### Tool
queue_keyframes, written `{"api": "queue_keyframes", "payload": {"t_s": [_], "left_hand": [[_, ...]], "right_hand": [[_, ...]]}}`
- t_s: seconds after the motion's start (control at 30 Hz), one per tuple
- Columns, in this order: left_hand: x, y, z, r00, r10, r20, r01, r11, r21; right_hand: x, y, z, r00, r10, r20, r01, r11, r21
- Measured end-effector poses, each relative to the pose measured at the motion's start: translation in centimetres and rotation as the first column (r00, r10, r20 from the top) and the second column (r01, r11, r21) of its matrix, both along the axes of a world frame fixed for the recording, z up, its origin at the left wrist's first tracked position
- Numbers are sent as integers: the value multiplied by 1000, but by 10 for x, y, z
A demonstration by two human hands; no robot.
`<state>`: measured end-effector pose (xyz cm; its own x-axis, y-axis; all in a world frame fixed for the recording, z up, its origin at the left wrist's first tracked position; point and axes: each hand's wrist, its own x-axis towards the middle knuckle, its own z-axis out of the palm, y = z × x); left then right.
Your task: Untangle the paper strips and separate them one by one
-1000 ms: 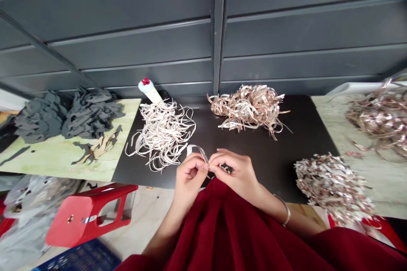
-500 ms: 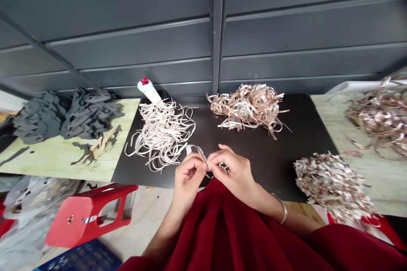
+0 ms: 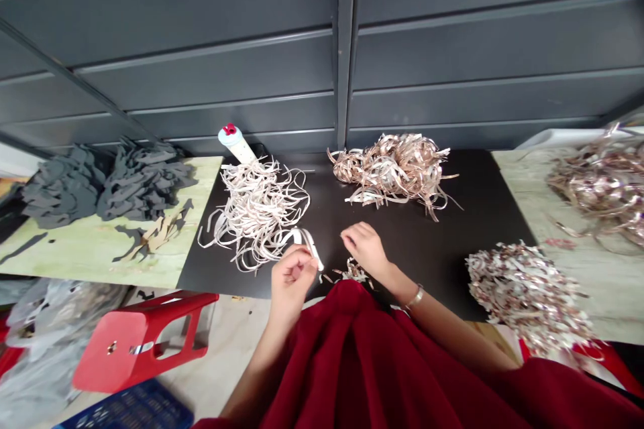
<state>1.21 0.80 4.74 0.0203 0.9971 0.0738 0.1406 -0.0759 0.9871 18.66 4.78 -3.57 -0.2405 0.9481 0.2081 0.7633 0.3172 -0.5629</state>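
Note:
Thumb and fingers of my left hand (image 3: 294, 273) are pinched on a white strip (image 3: 312, 249) that loops up beyond the fingertips. My right hand (image 3: 365, 246) is apart from it, over the black table part, with its fingers curled together; whether anything is between them is hidden. A tangle of white strips (image 3: 261, 208) lies beyond my left hand. Past my right hand is a pile of shiny rose-gold and white strips (image 3: 395, 167). Small metallic pieces (image 3: 355, 271) lie near the table's front edge, between my hands and the red clothing.
A pale cup with a red top (image 3: 236, 142) stands at the back. Dark grey cut pieces (image 3: 143, 181) are piled left. A bundle of short metallic pieces (image 3: 526, 291) and more shiny strips (image 3: 604, 188) lie right. A red stool (image 3: 121, 342) and blue crate (image 3: 133, 409) are lower left.
My hands have parted. My right hand has moved away from the strip, to the right and forward, and its fingers have curled. My left hand has shifted slightly left and still holds the strip.

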Motion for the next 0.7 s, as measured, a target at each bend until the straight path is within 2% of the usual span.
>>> {"api": "queue_keyframes", "payload": {"t_s": [0.07,0.13,0.2,0.27,0.33,0.37,0.43,0.47,0.6,0.7], "left_hand": [[-8,2,-6,996,52,-72,-51,999,17],[-19,5,-15,984,82,-158,-78,996,32],[-32,9,-26,963,94,-254,-85,995,46],[-47,11,-40,925,114,-361,-92,993,78],[-62,14,-54,849,125,-514,-87,991,98],[-69,15,-60,781,117,-613,-75,993,94],[-81,17,-71,599,73,-798,-42,997,60],[-87,18,-76,530,52,-846,-32,999,42],[-105,30,-91,347,-27,-937,-9,999,-32],[-121,49,-99,235,-86,-968,-3,996,-89]], "right_hand": [[4,2,-47,990,91,105,-85,995,-60],[8,-6,-86,969,185,162,-167,979,-119],[11,-20,-115,938,291,188,-259,950,-175],[17,-34,-134,908,371,195,-328,919,-220],[27,-45,-145,885,426,187,-378,892,-247],[33,-48,-149,875,450,178,-400,880,-256],[46,-54,-153,863,480,155,-432,862,-264],[52,-56,-153,863,485,144,-439,859,-263],[67,-66,-152,890,445,100,-410,877,-250],[71,-66,-150,939,336,77,-310,921,-237]]}}
